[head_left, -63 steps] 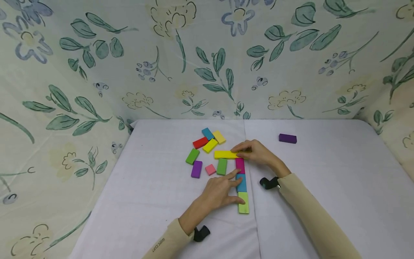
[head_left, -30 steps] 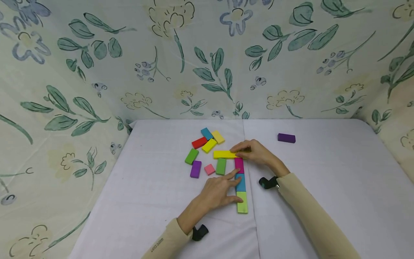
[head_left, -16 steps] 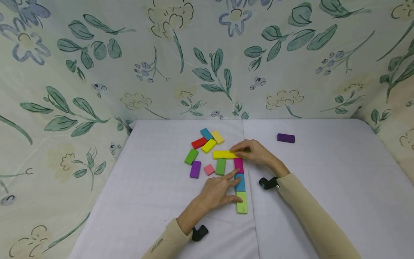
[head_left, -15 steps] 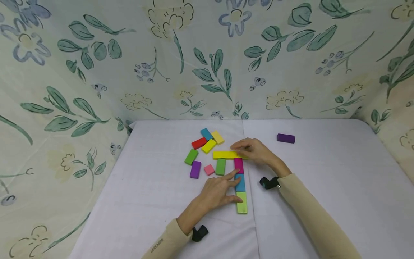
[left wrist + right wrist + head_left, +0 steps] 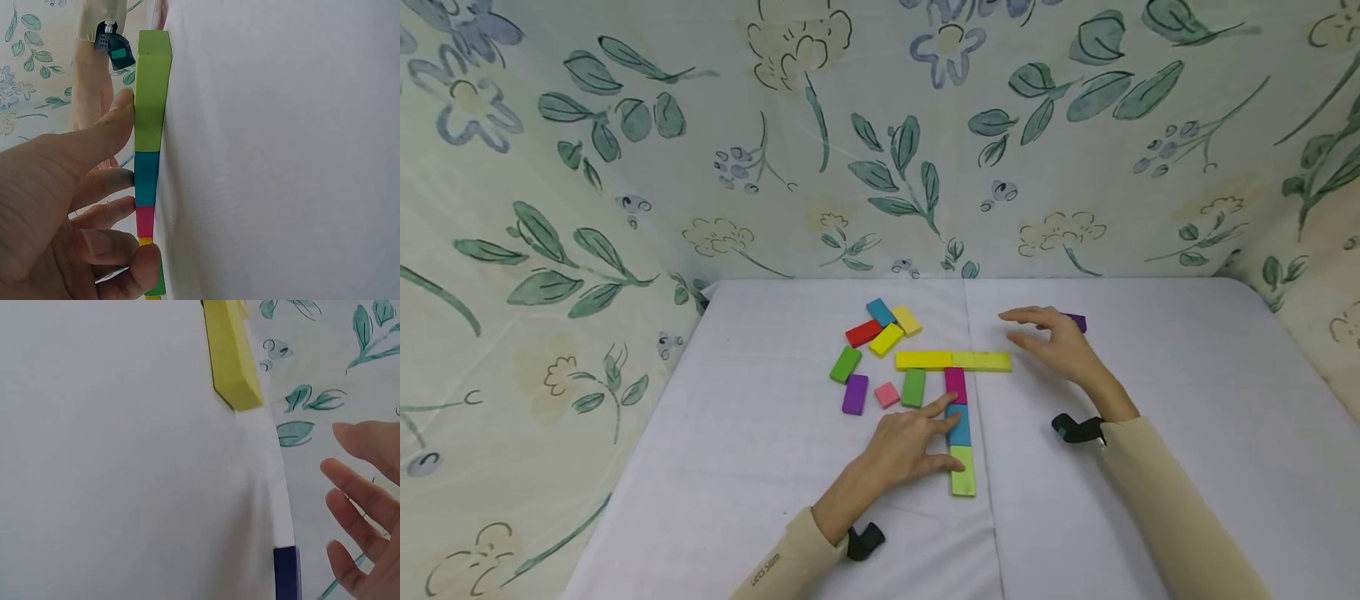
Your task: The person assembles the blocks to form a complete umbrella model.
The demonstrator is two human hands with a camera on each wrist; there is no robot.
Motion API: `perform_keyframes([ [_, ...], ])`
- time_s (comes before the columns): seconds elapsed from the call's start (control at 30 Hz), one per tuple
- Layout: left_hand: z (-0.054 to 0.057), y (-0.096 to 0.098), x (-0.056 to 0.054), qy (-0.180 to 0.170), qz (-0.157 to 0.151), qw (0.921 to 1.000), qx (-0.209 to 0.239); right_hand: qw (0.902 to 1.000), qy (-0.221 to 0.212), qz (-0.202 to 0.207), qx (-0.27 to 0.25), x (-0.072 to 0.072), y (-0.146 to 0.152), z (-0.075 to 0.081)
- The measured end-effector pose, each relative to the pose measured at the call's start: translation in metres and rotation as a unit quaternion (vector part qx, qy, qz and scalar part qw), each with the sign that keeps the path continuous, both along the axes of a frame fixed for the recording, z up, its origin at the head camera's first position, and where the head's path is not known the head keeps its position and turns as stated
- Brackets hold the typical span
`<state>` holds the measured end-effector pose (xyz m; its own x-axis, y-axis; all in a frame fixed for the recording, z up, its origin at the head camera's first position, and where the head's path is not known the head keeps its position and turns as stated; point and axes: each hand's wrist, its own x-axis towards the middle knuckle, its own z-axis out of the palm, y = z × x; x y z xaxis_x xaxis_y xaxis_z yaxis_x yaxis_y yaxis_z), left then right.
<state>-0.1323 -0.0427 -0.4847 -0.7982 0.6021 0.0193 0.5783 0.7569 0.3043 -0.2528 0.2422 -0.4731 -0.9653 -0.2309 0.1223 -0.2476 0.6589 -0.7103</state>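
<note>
My left hand (image 5: 901, 450) rests its fingertips and thumb on a column of flat blocks: a magenta block (image 5: 956, 383), a blue block (image 5: 958, 428) and a lime-green block (image 5: 962, 475). Across the column's far end lie a yellow block (image 5: 923, 360) and a lighter yellow block (image 5: 982, 362), end to end, forming a T. My right hand (image 5: 1063, 348) hovers to the right of this row with fingers spread, holding nothing. Partly hidden behind it is a dark purple block (image 5: 1077, 322). In the right wrist view, the lighter yellow block (image 5: 232, 356) stands apart from the fingers.
Left of the T lie a green block (image 5: 913, 388), a small pink block (image 5: 887, 395), a purple block (image 5: 855, 394) and another green block (image 5: 846, 364). Behind them cluster red (image 5: 863, 333), blue and yellow blocks. A floral cloth (image 5: 880, 167) hangs behind the white-covered table (image 5: 737, 467).
My right hand has let go of the lighter yellow block and moved right, towards the dark purple block. The lighter yellow block stays in the row. My left hand has kept its place.
</note>
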Motion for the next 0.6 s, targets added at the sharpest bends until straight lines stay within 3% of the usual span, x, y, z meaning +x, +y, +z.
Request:
perform_keyframes([
  [0.2,-0.001,0.0,0.0,0.002,-0.001,1.0,0.006,0.9966,0.045,-0.068,-0.001,-0.003,0.034,-0.002],
  [0.4,-0.001,0.0,0.0,-0.001,0.002,1.0,0.005,0.9937,-0.017,-0.109,-0.018,-0.009,0.067,-0.011],
  [0.6,0.0,0.0,-0.001,-0.006,0.005,0.9999,0.009,0.9928,-0.031,-0.115,-0.007,-0.013,0.081,-0.023],
])
